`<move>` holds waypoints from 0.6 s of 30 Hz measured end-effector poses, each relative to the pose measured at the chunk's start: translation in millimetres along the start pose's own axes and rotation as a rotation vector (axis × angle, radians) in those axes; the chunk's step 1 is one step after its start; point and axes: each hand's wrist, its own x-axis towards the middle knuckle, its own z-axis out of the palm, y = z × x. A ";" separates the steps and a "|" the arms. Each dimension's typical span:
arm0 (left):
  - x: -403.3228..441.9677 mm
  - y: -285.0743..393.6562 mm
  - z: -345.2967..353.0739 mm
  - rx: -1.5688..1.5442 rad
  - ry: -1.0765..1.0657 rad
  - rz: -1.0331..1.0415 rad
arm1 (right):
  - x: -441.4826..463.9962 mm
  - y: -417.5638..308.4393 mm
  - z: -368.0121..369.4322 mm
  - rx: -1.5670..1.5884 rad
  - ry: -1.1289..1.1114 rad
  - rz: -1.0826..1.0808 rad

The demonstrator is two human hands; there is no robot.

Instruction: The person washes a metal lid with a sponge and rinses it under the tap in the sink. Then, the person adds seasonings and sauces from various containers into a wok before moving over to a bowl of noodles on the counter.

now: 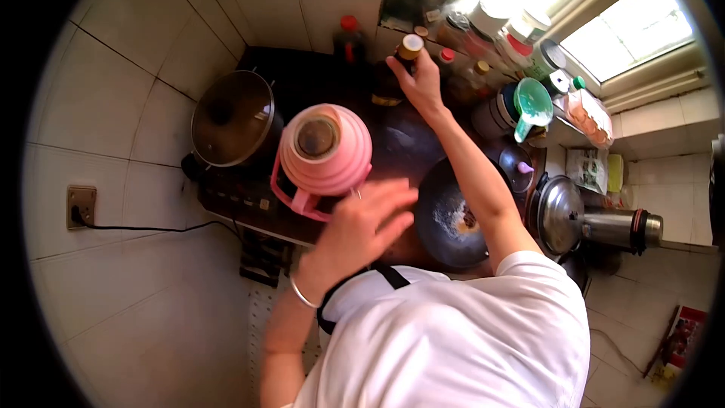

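My right hand [420,81] is wrapped round the neck of a dark bottle [387,91] with a pale, gold-rimmed cap, at the back of the counter. My left hand [370,219] is held in front of me with its fingers stretched out, a little blurred and holding nothing. Close behind it stands a ribbed pink thermos [332,170] with a handle. Below my right forearm sits a dark wok [445,238] with white powder and some brown bits in it. My forearm covers part of the wok.
A lidded pot [232,119] stands at the left. Several jars and bottles line the window ledge, beside a green scoop [533,102]. To the right are a steel-lidded pot [560,215] and a steel flask [619,228]. A black cable [162,229] runs from the wall socket [81,208].
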 end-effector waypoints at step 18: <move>74.9 106.1 97.5 -0.242 -0.449 0.608 | -197.0 -227.1 -264.7 -0.126 -0.439 0.414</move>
